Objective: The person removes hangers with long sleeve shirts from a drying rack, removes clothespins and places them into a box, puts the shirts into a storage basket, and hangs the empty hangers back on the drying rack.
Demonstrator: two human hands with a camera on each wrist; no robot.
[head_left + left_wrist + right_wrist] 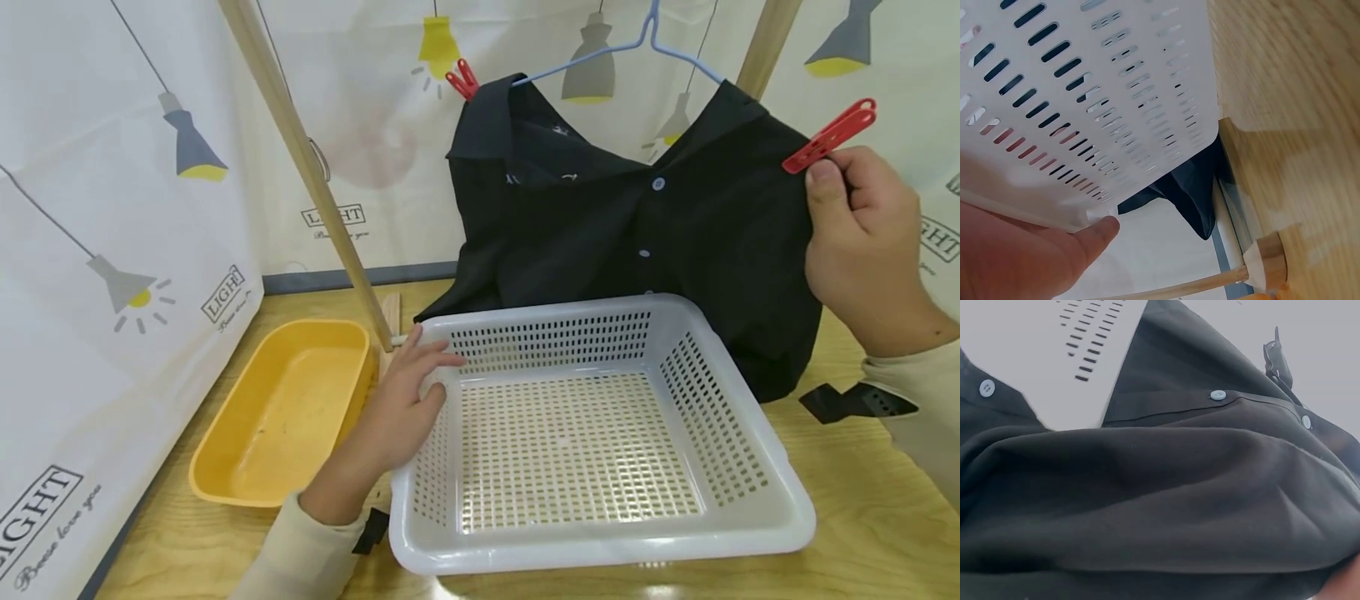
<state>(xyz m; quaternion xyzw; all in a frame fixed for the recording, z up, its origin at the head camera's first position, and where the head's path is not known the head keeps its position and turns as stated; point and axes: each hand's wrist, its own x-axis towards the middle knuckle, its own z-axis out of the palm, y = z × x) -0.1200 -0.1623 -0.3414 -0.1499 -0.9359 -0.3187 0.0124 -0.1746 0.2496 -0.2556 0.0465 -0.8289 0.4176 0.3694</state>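
A black buttoned shirt (570, 242) hangs from a light blue wire hanger (600, 52). One red clothespin (462, 80) clips its left shoulder; another clothespin (829, 136) clips the right. Just under the right clothespin, my right hand (866, 242) pinches the shirt's edge between thumb and fingers. My left hand (405, 400) rests on the left rim of a white perforated basket (600, 554), its fingers loosely extended over the edge. A finger (1094, 240) lies along the rim in the left wrist view. Shirt cloth (1166, 506) with pale buttons fills most of the right wrist view.
A yellow plastic tub (281, 417) stands left of the basket on the wood-patterned table (885, 517). Wooden poles (315, 175) rise on both sides of the shirt. Behind hangs a white lamp-printed curtain (375, 125).
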